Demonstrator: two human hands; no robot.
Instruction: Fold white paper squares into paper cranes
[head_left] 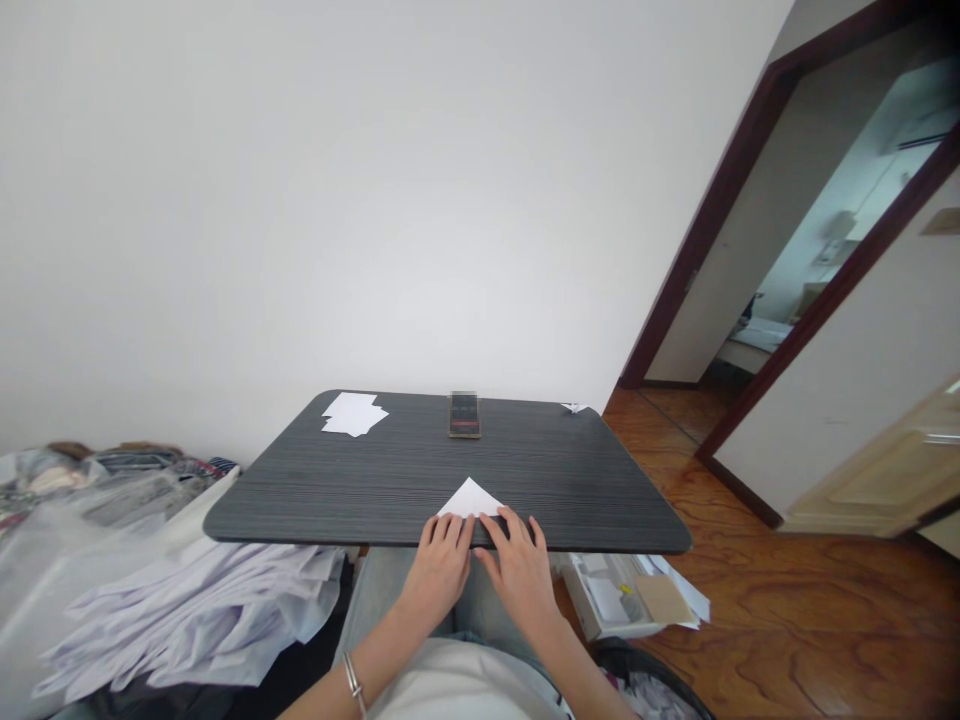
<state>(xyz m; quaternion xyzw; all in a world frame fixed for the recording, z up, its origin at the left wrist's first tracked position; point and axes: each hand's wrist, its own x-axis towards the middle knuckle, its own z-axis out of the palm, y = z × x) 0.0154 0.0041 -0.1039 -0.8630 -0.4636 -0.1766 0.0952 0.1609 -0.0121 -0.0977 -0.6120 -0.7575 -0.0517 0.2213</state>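
Head view: folded white paper triangle (pixel 469 498), nearer than smartphone (pixel 464 415). Left hand (pixel 444 556), right hand (pixel 519 562): unclenched, fingertips on triangle's near edge.

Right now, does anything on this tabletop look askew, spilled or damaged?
The white sheets near the far left corner of the dark tabletop look askew: their corners jut out at different angles. No spill or damage stands out.

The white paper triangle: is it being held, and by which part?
The left hand and right hand both touch the white paper triangle along its near edge; whether they grip or merely press it cannot be told.
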